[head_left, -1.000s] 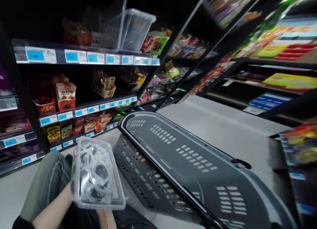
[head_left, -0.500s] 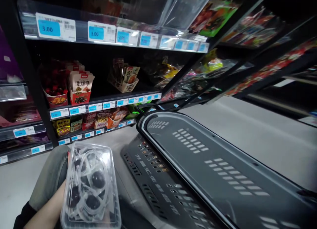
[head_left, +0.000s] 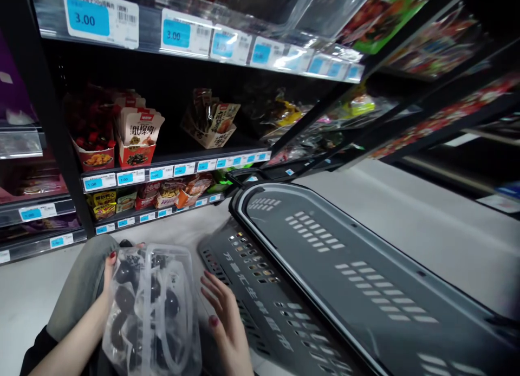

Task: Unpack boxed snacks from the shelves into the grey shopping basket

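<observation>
My left hand [head_left: 109, 267] grips the far left edge of a clear plastic clamshell box [head_left: 152, 311] that holds several dark round items. The box rests over my lap at the bottom left. My right hand [head_left: 225, 313] hovers open just to the right of the box, fingers spread, between it and the side wall of a dark grey shopping basket [head_left: 325, 278]. Whether the right fingertips touch the box I cannot tell.
Black store shelves [head_left: 170, 167] with snack packets and blue price tags fill the left and top. My knee in grey trousers [head_left: 77, 278] is at the lower left. A pale floor aisle [head_left: 426, 224] runs to the right behind the basket, with more shelving beyond.
The view has tilted down and closer to the shelves. My right hand has come into view beside the box. The box has dropped lower and turned slightly in my left hand.
</observation>
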`<action>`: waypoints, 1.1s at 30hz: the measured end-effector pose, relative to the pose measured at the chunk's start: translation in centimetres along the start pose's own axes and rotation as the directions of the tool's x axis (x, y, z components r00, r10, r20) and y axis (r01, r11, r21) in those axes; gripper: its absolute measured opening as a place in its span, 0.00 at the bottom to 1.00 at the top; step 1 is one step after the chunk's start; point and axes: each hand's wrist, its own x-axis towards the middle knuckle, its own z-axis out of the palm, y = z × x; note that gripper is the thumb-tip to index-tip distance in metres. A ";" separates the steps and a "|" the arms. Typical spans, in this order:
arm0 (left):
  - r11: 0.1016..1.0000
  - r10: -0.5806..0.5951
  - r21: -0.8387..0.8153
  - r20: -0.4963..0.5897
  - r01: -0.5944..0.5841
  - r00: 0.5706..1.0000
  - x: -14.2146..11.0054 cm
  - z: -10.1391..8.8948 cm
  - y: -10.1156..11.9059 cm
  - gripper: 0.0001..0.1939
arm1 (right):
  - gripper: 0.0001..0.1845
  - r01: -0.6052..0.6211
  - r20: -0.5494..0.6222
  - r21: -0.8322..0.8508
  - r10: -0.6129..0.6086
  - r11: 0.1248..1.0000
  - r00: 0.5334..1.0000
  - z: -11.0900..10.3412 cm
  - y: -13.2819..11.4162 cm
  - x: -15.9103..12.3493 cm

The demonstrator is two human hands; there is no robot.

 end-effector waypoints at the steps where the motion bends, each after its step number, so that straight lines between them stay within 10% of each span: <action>1: 0.999 0.034 0.019 -0.004 -0.034 0.999 -0.1 0.3 -0.2 0.15 | 0.35 0.076 0.048 -0.099 -0.072 0.992 0.996 0.0 -1.5 0.2; 7: 0.973 0.186 0.144 -0.026 -0.180 0.982 -0.3 1.4 -1.1 0.26 | 0.34 0.230 0.239 -0.441 -0.133 0.867 0.962 3.0 -7.3 -0.1; 23: 0.999 -0.031 0.018 0.030 0.031 0.999 -0.2 0.3 -1.4 0.30 | 0.16 0.262 0.185 -0.518 -0.192 0.815 0.964 3.2 -7.8 1.2; 27: 0.996 -0.089 0.009 0.060 0.088 0.994 -0.2 0.4 -1.7 0.27 | 0.06 0.182 0.195 -0.485 -0.097 0.856 0.976 2.5 -7.5 3.0; 33: 0.995 -0.087 -0.056 -0.025 0.085 0.996 0.1 -0.8 -1.9 0.14 | 0.19 -0.041 0.301 -0.273 0.126 0.961 0.945 1.1 -8.6 3.5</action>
